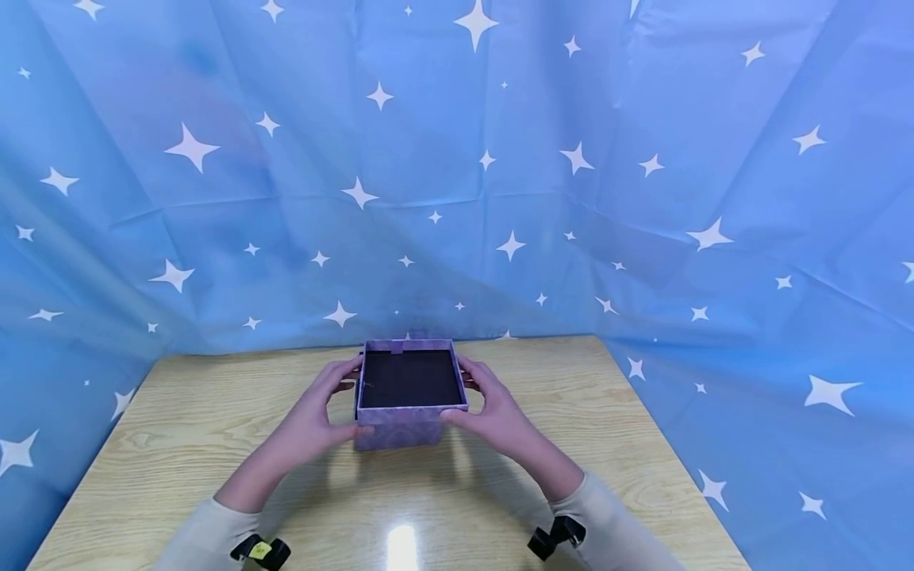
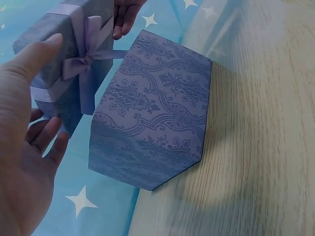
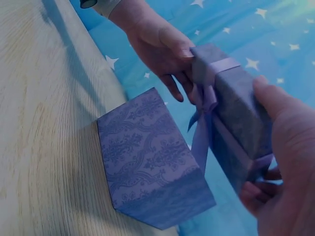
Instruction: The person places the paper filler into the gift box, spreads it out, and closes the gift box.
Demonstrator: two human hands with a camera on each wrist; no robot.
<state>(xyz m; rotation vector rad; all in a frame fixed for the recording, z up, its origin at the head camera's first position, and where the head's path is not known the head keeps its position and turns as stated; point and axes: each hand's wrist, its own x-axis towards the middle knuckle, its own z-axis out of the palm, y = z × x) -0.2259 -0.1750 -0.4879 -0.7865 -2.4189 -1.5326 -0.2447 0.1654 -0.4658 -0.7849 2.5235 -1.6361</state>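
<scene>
Both hands hold a purple gift-box lid (image 1: 410,413) by its opposite sides, black inside facing up in the head view. My left hand (image 1: 314,416) grips one side, thumb (image 2: 48,49) on the side wall and fingers curled at the other edge. My right hand (image 1: 503,416) grips the opposite side the same way. A lilac ribbon with a bow (image 2: 87,61) crosses the lid's outer face, which is turned toward the box. The purple damask-patterned box (image 2: 150,101) stands on the table just under the lid; the lid hides most of it in the head view.
The box stands on a light wood-grain table (image 1: 585,420), toward its far edge. Behind and beside the table hangs a blue cloth (image 1: 428,159) with white stars. Both sleeved wrists carry a strapped black device (image 1: 557,535).
</scene>
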